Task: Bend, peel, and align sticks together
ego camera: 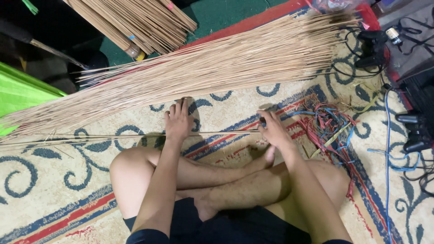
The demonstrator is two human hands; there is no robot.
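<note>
I sit cross-legged on a patterned carpet [54,190]. A long pile of thin pale sticks [217,63] lies across the carpet in front of me. My left hand [178,121] rests flat on the carpet just below the pile, fingers spread, lying over a few thin sticks [90,135] that run left from my hands. My right hand [272,129] pinches the right end of those few sticks between thumb and fingers.
A tangle of red, blue and yellow plastic strips [332,124] lies right of my right hand. A tied bundle of sticks [144,20] sits at the top. Black game controllers [418,131] and cables lie at the right edge, green fabric [22,92] at the left.
</note>
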